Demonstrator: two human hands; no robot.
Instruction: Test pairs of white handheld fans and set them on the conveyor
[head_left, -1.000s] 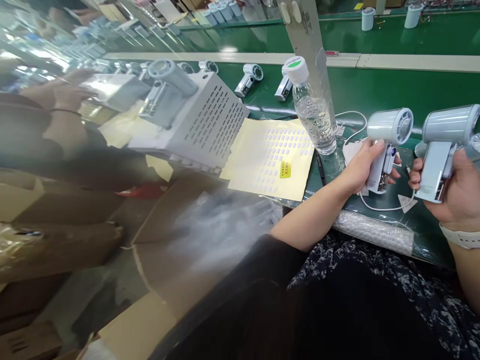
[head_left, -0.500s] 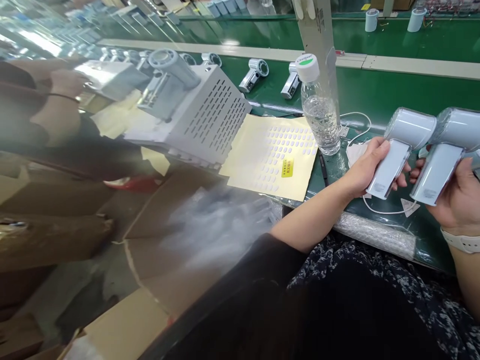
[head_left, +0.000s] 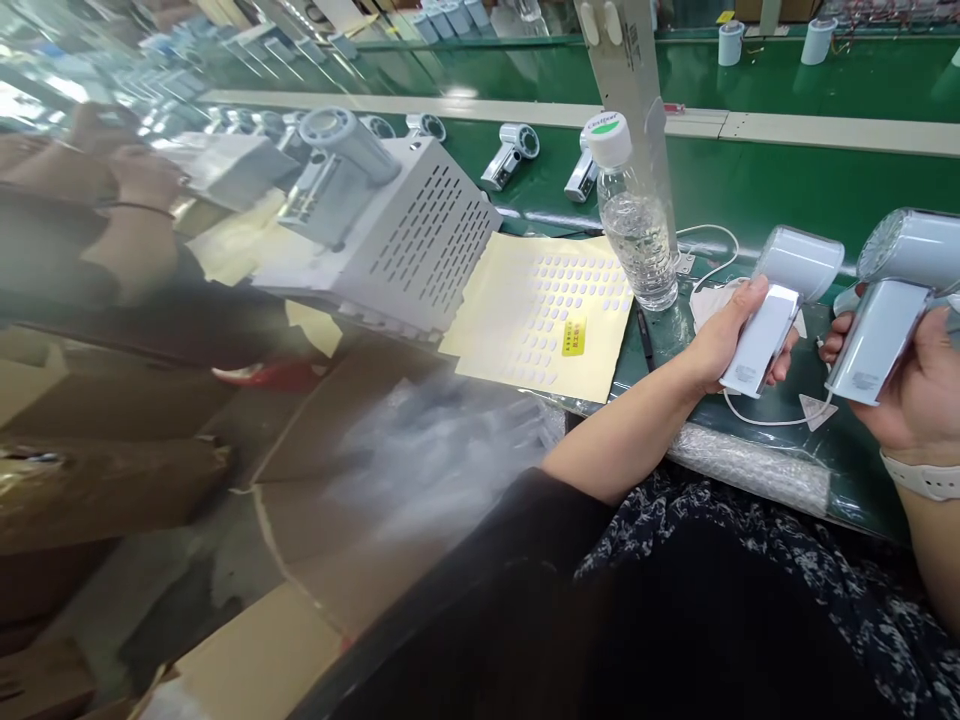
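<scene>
My left hand (head_left: 724, 335): curled round the left blower (head_left: 763, 338)
My right hand (head_left: 921, 378): gripping the right blower (head_left: 876, 340)
Blowers: above the worktop (head_left: 862, 475), toward its near edge, barrels (head_left: 808, 262) apart
White cable (head_left: 776, 423): looped below, could snag if I swing low
Barrels: might scuff if my wrists turn inward

rightmost device (head_left: 877, 340) cut off; co-worker's hands (head_left: 146, 178) blurred

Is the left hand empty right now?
No, the left hand is gripping a pale blue device by its handle.
</scene>
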